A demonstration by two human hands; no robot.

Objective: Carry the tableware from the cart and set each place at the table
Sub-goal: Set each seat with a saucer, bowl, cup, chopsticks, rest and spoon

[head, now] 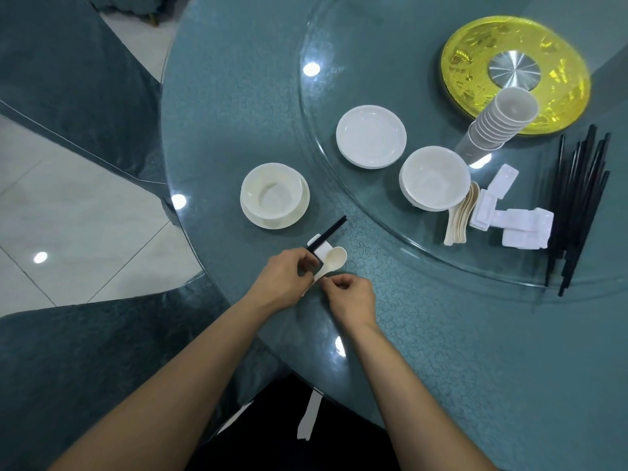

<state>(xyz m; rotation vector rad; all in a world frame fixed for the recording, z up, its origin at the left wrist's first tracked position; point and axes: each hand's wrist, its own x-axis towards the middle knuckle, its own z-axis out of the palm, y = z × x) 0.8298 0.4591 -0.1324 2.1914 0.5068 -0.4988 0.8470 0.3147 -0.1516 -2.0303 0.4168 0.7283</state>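
While I am following this from afar, step in hand: I am judging it to be the squaring-up of cutlery at the first place, beside the bowl sitting on its plate.
Left hand: fingers are curling round the near end of the chopsticks, pinching them where they are lying across the white rest.
Right hand: fingertips are curling in and pinching the handle of the spoon, whose bowl is lying at the rest, just beside the chopsticks.
Where the setting is lying: on the table near its edge, outside the glass turntable.
Supplies sitting on the turntable: plate stack, bowl stack, cup stack, spare spoons, spare rests, chopstick bundle.
Next move, as I am judging it: letting go once both pieces are lying parallel, then reaching for a cup, since none is standing at this place.
Risk I am weighing: the spoon sliding off the small rest on release.
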